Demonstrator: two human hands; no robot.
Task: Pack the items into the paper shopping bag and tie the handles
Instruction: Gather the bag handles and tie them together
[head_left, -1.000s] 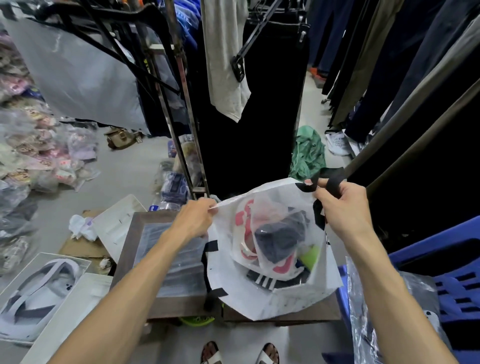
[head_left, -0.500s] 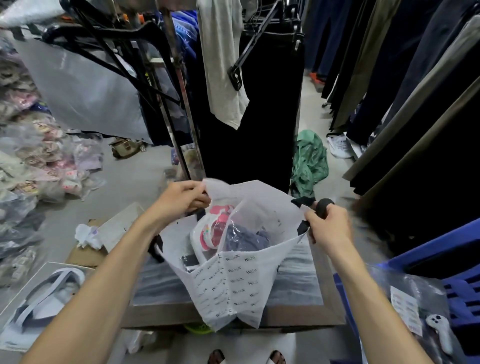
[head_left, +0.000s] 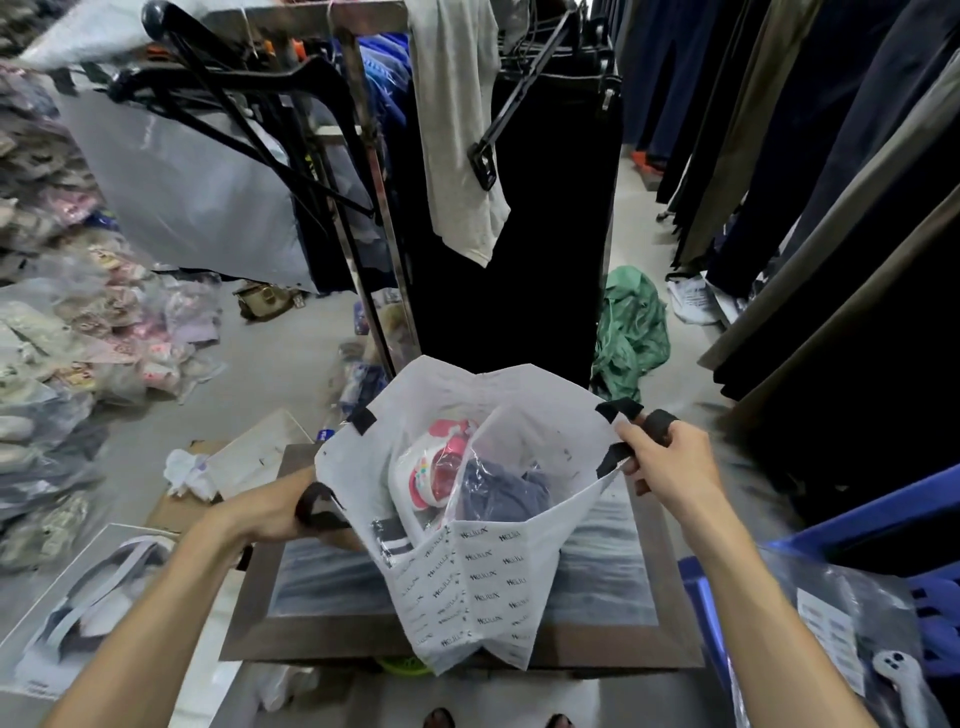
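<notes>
One white paper shopping bag stands open in front of me on the counter, a dark-framed board with a grey sheet under it, and the bag's near side hangs over the near edge. Inside I count three things I can tell apart: a white and pink packet on the left, a dark blue garment in clear plastic on the right, and something black with white stripes low at the near left (there may be more underneath, I cannot tell). The bag has two black handles: one loop at the left, one at the right.

My left hand reaches in from the near left, forearm angled up toward the bag, palm turned down, and its fingers are curled around the left handle loop beside the bag's left wall. My right hand comes in from the near right, wrist bent slightly inward, with its fingers pinched on the right handle strap at the bag's right rim; the strap wraps over my index finger. The two hands sit well apart, holding the mouth of the bag wide. A blue crate sits at the far right of me, and one green cloth lies on the floor beyond the bag.
</notes>
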